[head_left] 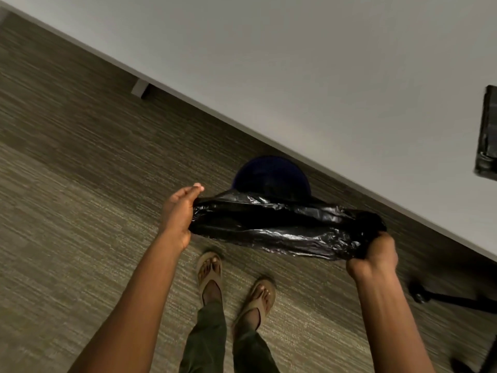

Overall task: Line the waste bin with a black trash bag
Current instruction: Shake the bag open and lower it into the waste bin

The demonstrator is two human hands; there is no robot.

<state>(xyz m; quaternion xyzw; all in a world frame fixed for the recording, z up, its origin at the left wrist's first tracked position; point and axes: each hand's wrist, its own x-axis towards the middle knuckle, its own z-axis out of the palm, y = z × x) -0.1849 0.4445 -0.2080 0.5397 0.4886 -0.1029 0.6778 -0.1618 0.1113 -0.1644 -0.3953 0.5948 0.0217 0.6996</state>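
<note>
the person stands on a grey-brown carpet floor (80,184), looking down past both bare forearms. a black trash bag (282,224) is stretched sideways between the two hands, held in the air above the floor and in front of the feet. the plastic is bunched and crinkled, glossy where it catches the light, and forms a long band running from left to right, slightly lower at the right end.

the left hand (178,214) has its grip closed on the left end of the bag, the fingers (192,190) pressed together at the top edge and the palm wrapped round the gathered plastic. the right hand (376,254) is a closed fist, its grip clamped on the right end of the bag, with plastic bulging out above the knuckles.

just beyond the bag, partly hidden by its upper edge, the waste bin (271,173) stands on the floor. it is dark blue and round, and only its far rim and part of its inside show. it sits close against the edge of a pale grey surface (322,76) that crosses the view diagonally. the bag is not in the bin.

below the bag are two feet in tan sandals (209,270) and dark green trouser legs (207,340). a dark object (488,135) lies at the right edge of the surface, too blurred to identify. a black chair base (441,294) shows at lower right.
</note>
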